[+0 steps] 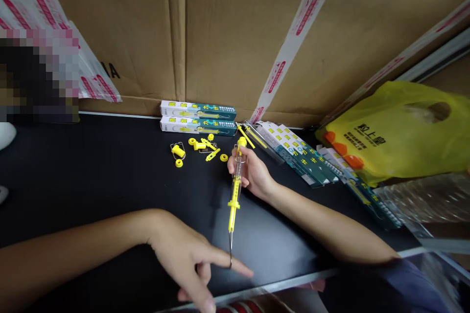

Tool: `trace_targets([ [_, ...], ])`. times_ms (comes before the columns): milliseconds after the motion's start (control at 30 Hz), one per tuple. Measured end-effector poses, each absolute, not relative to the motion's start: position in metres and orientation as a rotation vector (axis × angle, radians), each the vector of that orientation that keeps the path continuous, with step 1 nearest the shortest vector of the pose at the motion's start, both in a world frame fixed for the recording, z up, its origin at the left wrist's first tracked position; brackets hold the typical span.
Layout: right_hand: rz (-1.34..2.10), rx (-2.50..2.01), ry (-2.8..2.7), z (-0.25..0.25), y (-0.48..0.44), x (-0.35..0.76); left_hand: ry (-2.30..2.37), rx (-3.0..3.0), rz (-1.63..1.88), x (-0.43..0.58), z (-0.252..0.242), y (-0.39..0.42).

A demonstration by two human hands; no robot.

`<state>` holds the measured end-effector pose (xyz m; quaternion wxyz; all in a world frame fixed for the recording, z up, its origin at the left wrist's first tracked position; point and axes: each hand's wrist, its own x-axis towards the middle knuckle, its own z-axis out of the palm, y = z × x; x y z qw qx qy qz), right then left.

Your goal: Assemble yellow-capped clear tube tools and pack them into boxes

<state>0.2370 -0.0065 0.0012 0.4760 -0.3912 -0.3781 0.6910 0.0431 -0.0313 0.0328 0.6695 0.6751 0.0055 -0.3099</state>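
Note:
A clear-tubed spring scale (235,186) with yellow fittings stretches over the black table. My right hand (257,173) is closed around its upper end, below the yellow cap. At the lower end, the metal hook (231,254) loops around the outstretched index finger of my left hand (187,249). The left thumb points downward, apart from that finger, while the other fingers curl under. The yellow inner rod sticks out of the tube's lower end. Loose yellow scale parts (178,150), including rings, plugs and small metal wire pieces, lie beyond the hands.
Two printed boxes (198,125) lie stacked against the cardboard wall (235,34). Flattened box sleeves (301,156) and clear tubes with yellow strips (260,139) lie to the right. Farther right is a yellow plastic bag (404,132) beside clear plastic cups or trays (429,200).

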Motion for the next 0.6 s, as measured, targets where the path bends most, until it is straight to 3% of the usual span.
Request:
trace_targets([
  [133, 1.691, -0.956, -0.924, 0.001, -0.005, 0.238, 0.103, 1.543, -0.552, 0.043, 0.033, -0.031],
  [300, 1.682, -0.959, -0.959, -0.002, -0.009, 0.236, -0.063, 1.568, -0.66, 0.046, 0.032, -0.048],
  [500, 1.66, -0.96, -0.935, -0.004, -0.009, 0.237, 0.177, 1.613, -0.472, 0.044, 0.029, -0.035],
  [600, 1.651, -0.969, -0.938, -0.003, -0.009, 0.237, 0.028, 1.544, -0.634, 0.044, 0.033, -0.042],
])
